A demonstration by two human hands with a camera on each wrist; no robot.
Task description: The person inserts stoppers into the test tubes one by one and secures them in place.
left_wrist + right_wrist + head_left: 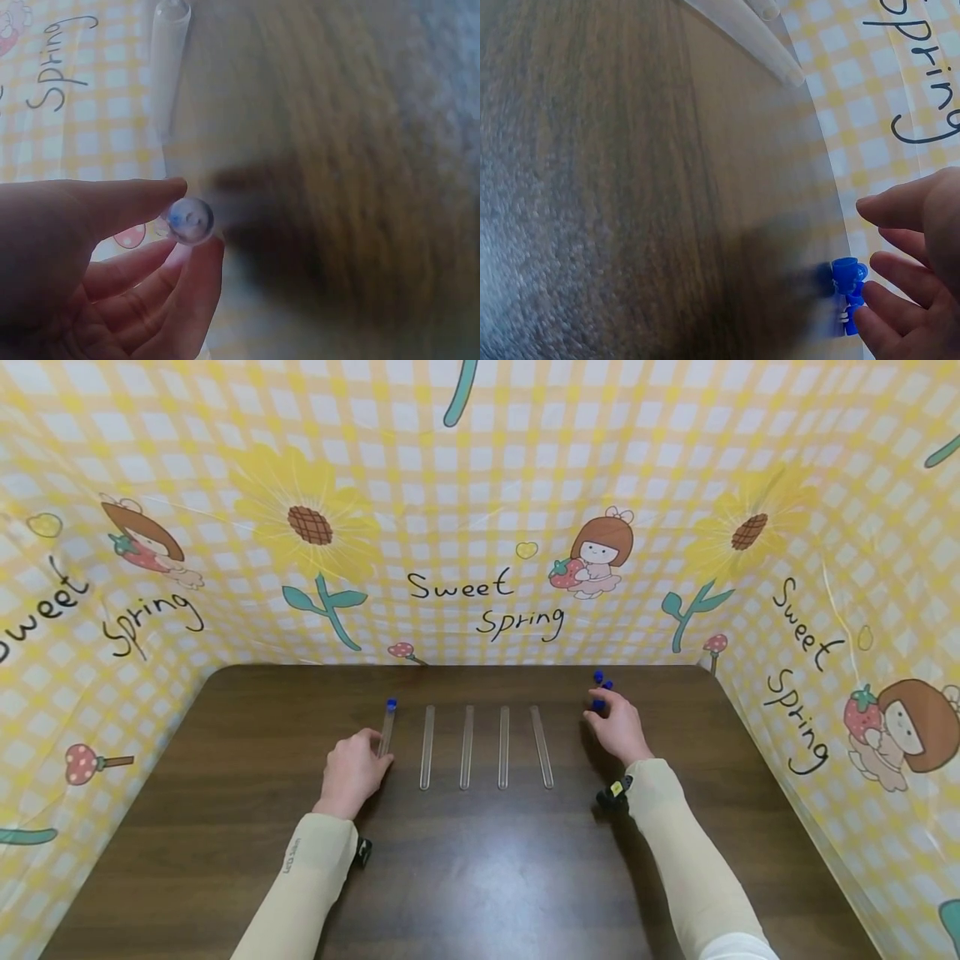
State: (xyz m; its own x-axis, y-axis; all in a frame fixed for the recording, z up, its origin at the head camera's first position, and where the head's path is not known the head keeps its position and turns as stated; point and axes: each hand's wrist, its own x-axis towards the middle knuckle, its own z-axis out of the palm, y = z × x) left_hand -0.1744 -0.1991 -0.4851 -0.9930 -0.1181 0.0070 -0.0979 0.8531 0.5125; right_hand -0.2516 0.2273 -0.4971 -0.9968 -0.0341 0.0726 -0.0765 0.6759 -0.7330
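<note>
My left hand (350,772) pinches a clear test tube (387,731) between thumb and fingers. A blue cap (392,703) sits on the tube's far end. In the left wrist view, the rounded end of this test tube (193,221) points at the camera between the fingertips. Over at the right, my right hand (621,725) reaches over several loose blue caps (598,677) near the table's back edge. The right wrist view has its thumb and fingers spread apart, nothing between them, with the blue caps (846,274) right at the fingertips.
Several uncapped test tubes (467,747) lie in a row between the hands, roughly parallel, the rightmost slanted. Behind the brown wooden table (465,877) and along its sides hangs a yellow checked cloth (450,510) with printed flowers and words.
</note>
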